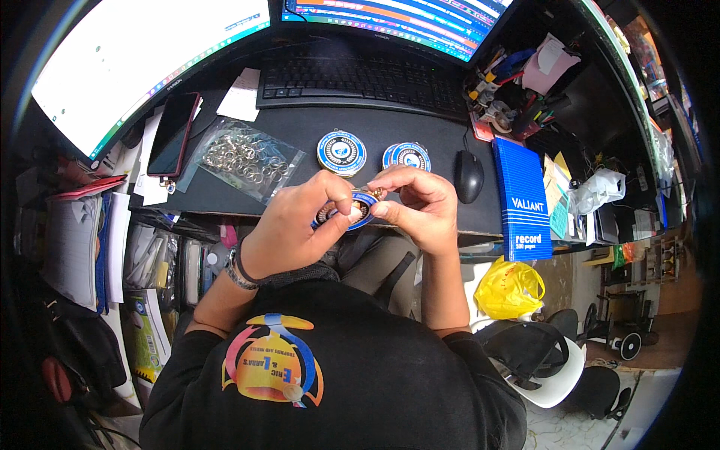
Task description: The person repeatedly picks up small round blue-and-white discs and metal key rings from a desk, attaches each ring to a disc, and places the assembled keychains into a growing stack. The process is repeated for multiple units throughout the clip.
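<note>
My left hand (296,225) holds a round blue-rimmed medal (358,211) by its face, just above the desk's front edge. My right hand (420,199) pinches a small gold ring or loop (375,193) at the top of that medal. Two more blue round medals (341,152) (409,156) lie on the black desk mat (300,129) just beyond the hands. A clear plastic bag of metal rings (244,159) lies to the left of them.
A black keyboard (360,79) and two lit monitors (142,52) sit at the back. A dark phone (174,135) lies left, a black mouse (469,176) and blue record book (521,199) right. Yellow bag (510,289) and a chair are on the floor.
</note>
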A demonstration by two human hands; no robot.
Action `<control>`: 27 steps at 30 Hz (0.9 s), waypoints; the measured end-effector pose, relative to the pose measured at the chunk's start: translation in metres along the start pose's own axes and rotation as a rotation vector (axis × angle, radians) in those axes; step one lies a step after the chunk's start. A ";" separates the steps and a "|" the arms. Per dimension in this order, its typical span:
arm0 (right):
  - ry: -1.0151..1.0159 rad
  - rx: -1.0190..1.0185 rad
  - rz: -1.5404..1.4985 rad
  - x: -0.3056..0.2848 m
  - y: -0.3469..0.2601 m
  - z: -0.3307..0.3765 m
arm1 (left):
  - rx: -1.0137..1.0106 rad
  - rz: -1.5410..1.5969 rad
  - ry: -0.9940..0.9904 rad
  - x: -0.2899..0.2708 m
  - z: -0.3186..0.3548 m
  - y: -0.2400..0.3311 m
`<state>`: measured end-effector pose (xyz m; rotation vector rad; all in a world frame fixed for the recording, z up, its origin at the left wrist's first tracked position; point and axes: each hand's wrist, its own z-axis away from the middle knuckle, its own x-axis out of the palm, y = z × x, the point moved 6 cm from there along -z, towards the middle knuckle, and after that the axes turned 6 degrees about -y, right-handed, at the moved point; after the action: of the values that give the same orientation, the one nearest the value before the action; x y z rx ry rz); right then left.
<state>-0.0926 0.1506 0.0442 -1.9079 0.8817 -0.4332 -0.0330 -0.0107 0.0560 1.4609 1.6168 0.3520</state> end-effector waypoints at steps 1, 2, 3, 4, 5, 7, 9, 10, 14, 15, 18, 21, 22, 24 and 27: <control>-0.003 0.013 -0.023 0.000 0.001 0.000 | 0.000 0.005 -0.023 0.001 0.000 0.000; -0.007 0.024 -0.050 0.000 0.002 0.000 | 0.003 0.016 -0.046 0.003 0.000 0.001; -0.011 0.035 -0.077 0.001 0.003 0.000 | -0.001 0.028 -0.036 0.002 0.000 0.001; 0.038 0.049 -0.125 0.000 0.004 0.001 | -0.001 0.045 -0.025 0.002 0.000 0.001; 0.087 0.063 -0.174 0.002 0.006 0.004 | -0.002 0.059 -0.016 0.002 0.000 0.001; 0.122 0.047 -0.215 0.002 0.005 0.005 | -0.001 0.071 0.015 0.001 0.000 0.001; 0.094 -0.013 -0.200 0.002 0.002 0.004 | -0.006 0.091 0.029 0.002 0.000 0.001; 0.087 -0.024 -0.181 0.002 0.001 0.004 | -0.012 0.107 0.028 0.002 0.001 0.001; 0.069 -0.020 -0.140 -0.001 0.000 0.007 | -0.020 0.121 -0.033 0.006 0.002 0.002; 0.068 -0.015 -0.153 -0.001 0.001 0.007 | -0.005 0.115 -0.040 0.006 0.002 0.002; 0.080 -0.024 -0.179 0.001 0.002 0.007 | 0.019 0.119 -0.032 0.006 0.002 0.002; 0.113 -0.057 -0.211 0.004 0.000 0.007 | 0.002 0.140 0.021 0.007 0.003 -0.002; 0.126 -0.070 -0.223 0.003 0.000 0.008 | 0.007 0.145 0.027 0.007 0.003 -0.003; 0.095 -0.067 -0.214 0.004 -0.001 0.007 | 0.005 0.162 0.025 0.008 0.004 -0.004; 0.080 -0.045 -0.206 0.002 -0.001 0.008 | -0.007 0.173 -0.009 0.010 0.004 -0.002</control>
<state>-0.0857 0.1542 0.0410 -2.0433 0.7544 -0.6214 -0.0306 -0.0039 0.0485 1.5995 1.4843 0.4481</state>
